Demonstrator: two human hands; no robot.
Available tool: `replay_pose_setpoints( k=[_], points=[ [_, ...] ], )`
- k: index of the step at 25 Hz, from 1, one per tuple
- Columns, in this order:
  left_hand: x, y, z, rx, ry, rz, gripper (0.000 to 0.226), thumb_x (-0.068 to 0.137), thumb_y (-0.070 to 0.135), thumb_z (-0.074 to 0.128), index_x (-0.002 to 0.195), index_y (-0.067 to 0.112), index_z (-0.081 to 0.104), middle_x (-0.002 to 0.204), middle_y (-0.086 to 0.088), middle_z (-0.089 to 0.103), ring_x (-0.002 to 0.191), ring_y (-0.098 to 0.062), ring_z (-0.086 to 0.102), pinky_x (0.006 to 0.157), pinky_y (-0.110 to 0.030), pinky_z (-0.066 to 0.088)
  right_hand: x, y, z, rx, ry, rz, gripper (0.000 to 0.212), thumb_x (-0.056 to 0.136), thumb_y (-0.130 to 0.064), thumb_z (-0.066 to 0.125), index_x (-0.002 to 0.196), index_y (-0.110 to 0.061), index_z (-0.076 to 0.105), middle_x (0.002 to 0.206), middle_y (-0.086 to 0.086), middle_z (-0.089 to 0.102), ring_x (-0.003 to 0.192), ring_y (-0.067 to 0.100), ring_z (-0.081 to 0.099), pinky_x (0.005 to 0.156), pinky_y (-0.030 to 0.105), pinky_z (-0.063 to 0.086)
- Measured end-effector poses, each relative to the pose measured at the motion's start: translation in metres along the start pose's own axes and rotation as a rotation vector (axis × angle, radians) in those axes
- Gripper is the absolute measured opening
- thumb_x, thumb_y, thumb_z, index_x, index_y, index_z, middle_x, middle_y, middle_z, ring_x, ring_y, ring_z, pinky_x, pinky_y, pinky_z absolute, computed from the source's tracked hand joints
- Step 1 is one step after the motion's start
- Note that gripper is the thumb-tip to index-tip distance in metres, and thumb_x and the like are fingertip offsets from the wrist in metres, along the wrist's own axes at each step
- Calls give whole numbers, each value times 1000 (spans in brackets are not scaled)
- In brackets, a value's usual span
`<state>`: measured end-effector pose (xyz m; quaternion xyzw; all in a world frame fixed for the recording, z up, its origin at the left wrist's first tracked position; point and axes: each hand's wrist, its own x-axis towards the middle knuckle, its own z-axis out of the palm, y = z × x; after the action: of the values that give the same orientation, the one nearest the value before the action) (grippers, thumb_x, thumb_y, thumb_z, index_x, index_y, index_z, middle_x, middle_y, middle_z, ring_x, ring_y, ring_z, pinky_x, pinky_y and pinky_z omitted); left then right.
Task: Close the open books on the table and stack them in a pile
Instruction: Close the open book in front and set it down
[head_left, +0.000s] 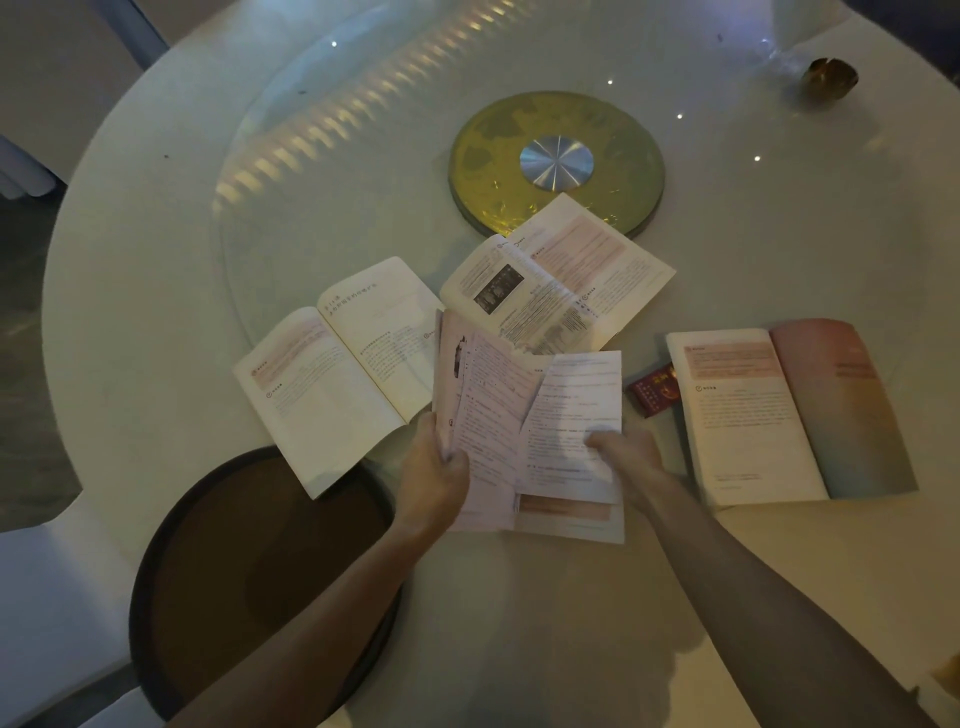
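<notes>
Dim light falls on a round white table (156, 270) with a glass turntable and a gold disc (557, 161) at its centre. Both bare forearms reach in from the near edge, angled toward each other, wrists low over the tabletop. The left hand (435, 470) has its grip clenched on the lower left edge of the middle book (498, 415), thumb on top of the pages, lifting that half so its leaves fan upward. The right hand (626, 457) lies palm down on the book's right-hand page, fingers spread flat and pressing it; its grip is released, grasping nothing. Just left of the left hand lies a second open book (332, 374), flat, its near corner overhanging a dark round stool (249, 571). Beyond both hands, a third open book (561, 280) rests partly on the gold disc and touches the top of the held one. Right of the right hand lies a fourth open book (784, 415), with a small red packet (653, 389) between it and the held book.
</notes>
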<state>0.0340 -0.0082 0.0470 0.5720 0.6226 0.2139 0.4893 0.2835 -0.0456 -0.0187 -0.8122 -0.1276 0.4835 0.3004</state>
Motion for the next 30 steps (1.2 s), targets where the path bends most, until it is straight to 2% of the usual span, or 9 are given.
replay_pose_setpoints(
  k=[5, 10, 13, 17, 21, 23, 25, 28, 30],
  points=[
    [2, 0, -12, -4, 1, -24, 29, 97, 7, 53, 124, 13, 49, 109, 1, 62, 102, -17, 67, 69, -24, 58, -35, -15, 7, -34, -135, -310, 30, 93, -7, 66, 120, -20, 66, 113, -1, 75, 98, 17, 74, 79, 35, 64],
    [-15, 24, 11, 31, -108, 13, 33, 98, 22, 57, 130, 22, 48, 103, 8, 60, 87, -5, 65, 59, -14, 55, -63, -28, 38, -118, -173, -481, 43, 89, -25, 69, 130, -17, 60, 111, -4, 73, 96, 13, 73, 79, 38, 64],
    [-23, 26, 28, 78, -177, 40, 39, 98, 29, 52, 136, 26, 47, 109, 5, 65, 87, -7, 70, 72, -30, 63, -70, -36, 45, -125, -143, -506, 38, 96, -39, 65, 124, -13, 61, 105, -5, 69, 87, 6, 66, 67, 20, 50],
    [-31, 13, 38, 118, -231, 105, 54, 93, 32, 50, 146, 32, 38, 129, 2, 58, 105, -15, 66, 83, -41, 62, -76, -31, 44, -119, -157, -466, 41, 102, -44, 55, 126, -11, 62, 99, -8, 68, 88, 5, 65, 67, 16, 46],
    [-38, 8, 45, 5, -376, 80, 77, 88, 37, 61, 156, 39, 25, 139, 10, 41, 120, -12, 57, 84, -33, 62, -82, -26, 45, 22, -259, -363, 47, 103, -58, 42, 123, -22, 64, 109, -3, 75, 96, 7, 73, 77, 20, 57],
    [-40, 9, 52, -95, -439, 81, 71, 83, 40, 67, 149, 35, 41, 133, 9, 51, 116, -13, 61, 82, -34, 63, -79, -25, 45, 54, -274, -300, 51, 100, -64, 42, 124, -24, 63, 110, -1, 76, 96, 11, 76, 81, 28, 62],
    [-42, 3, 58, -166, -454, 82, 47, 87, 32, 68, 133, 25, 60, 122, 9, 64, 113, -10, 65, 89, -34, 60, -69, -15, 41, 18, -210, -250, 45, 99, -56, 52, 121, -19, 64, 107, 3, 78, 95, 19, 78, 87, 45, 64],
    [-38, -20, 52, -160, -332, -87, 31, 95, 28, 65, 124, 22, 60, 116, 6, 65, 105, -8, 65, 81, -16, 56, -48, 10, 27, 61, -112, -103, 25, 100, -24, 57, 108, -5, 71, 96, 18, 80, 85, 32, 79, 81, 57, 63],
    [-24, -49, 46, 35, -144, -176, 43, 94, 40, 62, 131, 20, 57, 130, 1, 61, 115, -14, 61, 92, -26, 56, -35, 27, 20, 62, -94, 3, 32, 94, -24, 58, 112, 1, 69, 103, 29, 76, 81, 37, 77, 74, 60, 63]
  ],
)
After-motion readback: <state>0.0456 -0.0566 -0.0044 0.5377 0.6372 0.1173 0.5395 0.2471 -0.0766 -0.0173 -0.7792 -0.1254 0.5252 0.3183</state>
